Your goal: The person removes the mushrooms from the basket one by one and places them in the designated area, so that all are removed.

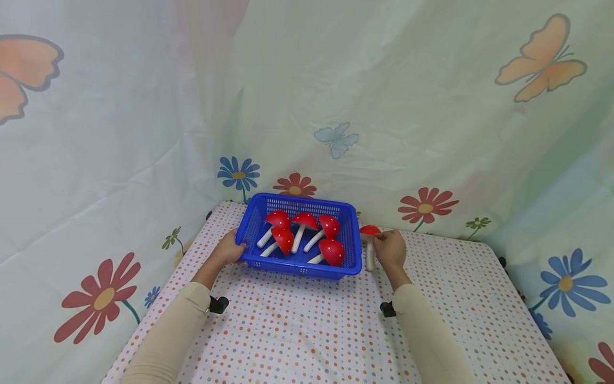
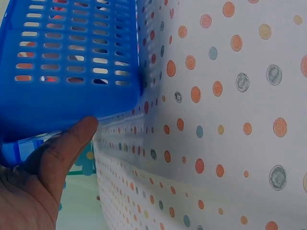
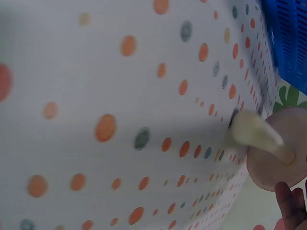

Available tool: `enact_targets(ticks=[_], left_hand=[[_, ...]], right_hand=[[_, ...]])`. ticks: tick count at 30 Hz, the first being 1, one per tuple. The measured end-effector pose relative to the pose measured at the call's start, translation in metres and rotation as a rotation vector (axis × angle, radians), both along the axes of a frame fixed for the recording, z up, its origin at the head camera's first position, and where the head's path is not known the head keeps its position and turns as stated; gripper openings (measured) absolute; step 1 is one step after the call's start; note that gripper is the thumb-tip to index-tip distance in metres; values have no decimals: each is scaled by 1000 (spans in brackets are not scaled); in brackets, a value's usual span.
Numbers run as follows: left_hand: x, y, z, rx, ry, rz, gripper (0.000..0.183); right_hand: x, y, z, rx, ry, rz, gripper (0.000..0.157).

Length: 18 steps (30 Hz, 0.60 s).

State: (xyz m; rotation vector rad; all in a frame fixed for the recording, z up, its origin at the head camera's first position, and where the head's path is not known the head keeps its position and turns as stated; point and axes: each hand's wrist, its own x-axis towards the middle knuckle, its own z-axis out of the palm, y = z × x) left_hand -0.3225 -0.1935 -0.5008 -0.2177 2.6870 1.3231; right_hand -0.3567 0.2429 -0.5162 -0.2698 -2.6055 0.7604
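Note:
A blue plastic basket (image 1: 299, 270) with perforated walls stands on the table and holds several toy mushrooms (image 1: 331, 252) with red, white-dotted caps and white stems. At the basket's left end my left hand (image 1: 227, 249) grips the rim; the left wrist view shows its thumb (image 2: 72, 143) against the outer wall. Just right of the basket, my right hand (image 1: 390, 249) holds another toy mushroom (image 1: 370, 256) by its cap, the stem pointing toward me. From the right wrist view, the fingers (image 3: 288, 201) are at the edge of the cap's pale underside (image 3: 268, 167).
The table (image 1: 297, 330) wears a white cloth with coloured dots. Close behind the basket hangs a pale curtain (image 1: 384, 176) printed with flowers and butterflies, which also runs along the left and right sides.

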Motion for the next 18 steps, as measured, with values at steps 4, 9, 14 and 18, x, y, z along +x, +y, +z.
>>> enact_targets(ticks=[4, 9, 14, 18], left_hand=[[0, 0, 0, -4, -2, -2, 59], [-1, 0, 1, -9, -6, 3, 59], [-1, 0, 1, -24, -9, -6, 60], [-1, -1, 1, -45, -4, -8, 60]], right_hand=[[8, 3, -2, 56, 1, 20, 21], [16, 8, -3, 82, -19, 56, 21], [25, 10, 4, 75, -38, 76, 19], [32, 3, 18, 11, 1, 96, 18]])
